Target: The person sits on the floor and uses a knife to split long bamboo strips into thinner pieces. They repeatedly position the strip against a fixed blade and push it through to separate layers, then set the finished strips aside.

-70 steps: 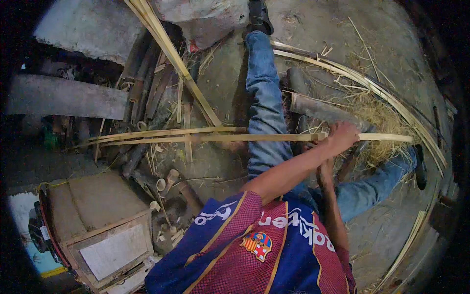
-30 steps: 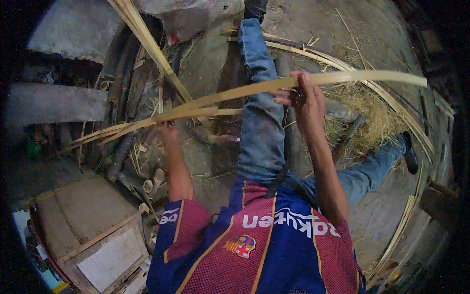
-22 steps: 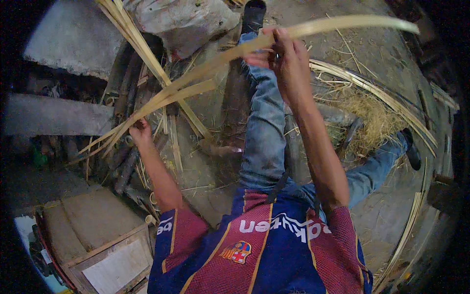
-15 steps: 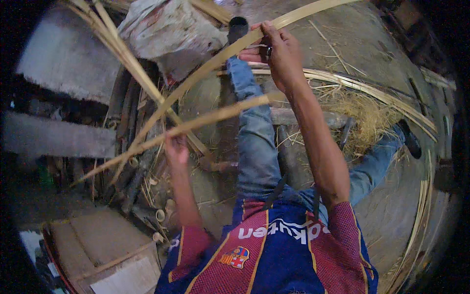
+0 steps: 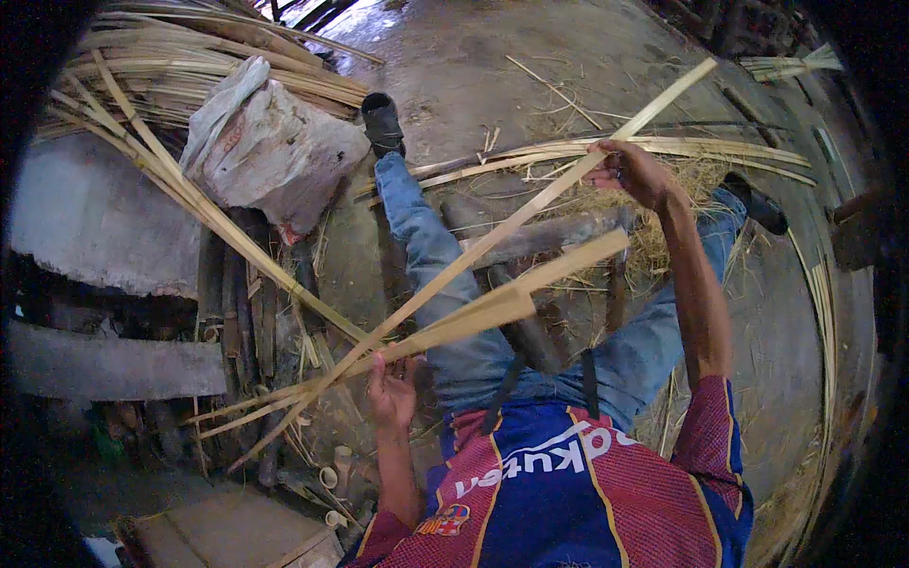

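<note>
My left hand (image 5: 393, 390) pinches a fan of flat pale bamboo strips (image 5: 454, 320) near their crossing, thumb up against them. The broad ends of these strips lie over my thighs, and their thin tails reach out to the left. One long bamboo strip (image 5: 511, 225) crosses above them on a slant, passing beside my left hand. At its upper right end my right hand (image 5: 632, 173) grips it with bent fingers, and a short length sticks out past the hand. Whether my left fingers also touch this long strip is hard to tell.
A thick wooden pole (image 5: 559, 235) lies between my legs, before a heap of shavings (image 5: 663, 222). Long strips (image 5: 729, 147) lie beyond. At the left are a crumpled whitish sack (image 5: 279, 142), a leaning bundle of strips (image 5: 227, 227) and cut bamboo tubes (image 5: 329, 476).
The view has shifted. My right hand has moved right and lower relative to my body, and its strip, bowed before, is now nearly straight with its end showing. The left-hand strips are fanned apart.
</note>
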`<act>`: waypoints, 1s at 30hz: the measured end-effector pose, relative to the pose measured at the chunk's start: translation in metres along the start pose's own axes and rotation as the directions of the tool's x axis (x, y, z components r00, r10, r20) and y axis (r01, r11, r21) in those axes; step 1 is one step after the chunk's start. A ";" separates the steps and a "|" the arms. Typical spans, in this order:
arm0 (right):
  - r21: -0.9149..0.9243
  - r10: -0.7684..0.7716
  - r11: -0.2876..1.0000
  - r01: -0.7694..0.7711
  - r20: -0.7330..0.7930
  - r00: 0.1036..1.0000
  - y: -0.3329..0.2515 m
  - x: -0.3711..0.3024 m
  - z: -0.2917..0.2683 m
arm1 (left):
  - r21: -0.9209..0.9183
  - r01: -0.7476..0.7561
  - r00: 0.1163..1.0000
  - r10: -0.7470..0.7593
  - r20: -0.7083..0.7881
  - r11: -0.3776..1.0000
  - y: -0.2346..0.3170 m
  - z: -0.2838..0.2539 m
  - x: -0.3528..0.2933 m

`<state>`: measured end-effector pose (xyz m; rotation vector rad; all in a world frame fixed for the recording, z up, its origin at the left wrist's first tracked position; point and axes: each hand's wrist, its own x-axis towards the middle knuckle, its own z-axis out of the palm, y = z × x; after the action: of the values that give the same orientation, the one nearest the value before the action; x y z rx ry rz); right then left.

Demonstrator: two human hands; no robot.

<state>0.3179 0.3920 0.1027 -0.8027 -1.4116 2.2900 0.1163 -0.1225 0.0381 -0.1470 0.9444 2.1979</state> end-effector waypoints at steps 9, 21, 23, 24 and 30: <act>0.257 -0.182 0.954 0.152 0.097 0.978 0.135 -0.034 0.083 | 0.177 0.208 0.950 -0.242 0.197 0.962 -0.105 0.150 0.036; 0.723 -0.317 0.569 0.392 -0.247 0.916 0.127 -0.071 0.141 | 0.251 0.399 0.892 -0.436 0.114 0.882 -0.150 0.161 0.029; 0.749 -0.269 0.528 0.399 -0.298 0.916 0.116 -0.076 0.156 | 0.385 0.385 0.893 -0.444 0.073 0.839 -0.147 0.161 0.034; 0.761 -0.244 0.507 0.404 -0.322 0.915 0.114 -0.077 0.161 | 0.450 0.378 0.894 -0.446 0.051 0.809 -0.145 0.160 0.036; 0.720 -0.262 0.489 0.493 -0.417 0.870 0.103 -0.075 0.180 | 0.682 0.340 0.836 -0.541 0.098 0.648 -0.117 0.130 0.029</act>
<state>0.2669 0.1774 0.0952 -0.3786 -0.2378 2.0204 0.1949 0.0363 0.0529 0.2508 1.2731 1.2916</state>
